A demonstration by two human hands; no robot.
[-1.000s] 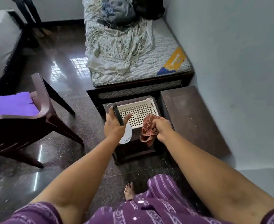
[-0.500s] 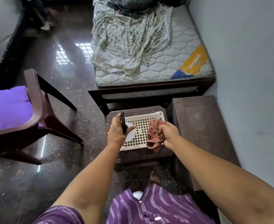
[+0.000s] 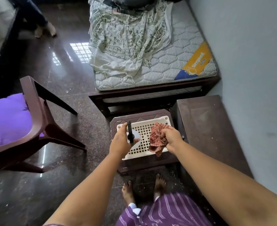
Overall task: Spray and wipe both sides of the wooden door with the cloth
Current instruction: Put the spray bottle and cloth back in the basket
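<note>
My left hand (image 3: 120, 142) grips a white spray bottle (image 3: 135, 141) with a black trigger head, held over the left part of a white perforated basket (image 3: 144, 132). My right hand (image 3: 171, 137) clutches a crumpled red checked cloth (image 3: 157, 139) above the basket's right side. The basket sits on a small dark brown stool (image 3: 144, 162) right in front of my bare feet. No wooden door appears in this view.
A dark brown cabinet (image 3: 206, 128) stands to the right against the grey wall. Behind the stool lies a bed (image 3: 159, 66) with a rumpled sheet. A brown plastic chair (image 3: 36, 115) with a purple cushion stands at left on the glossy dark floor.
I have stepped closer to the stool, and both hands with the bottle and cloth have come down over the basket. The camera tilts further downward.
</note>
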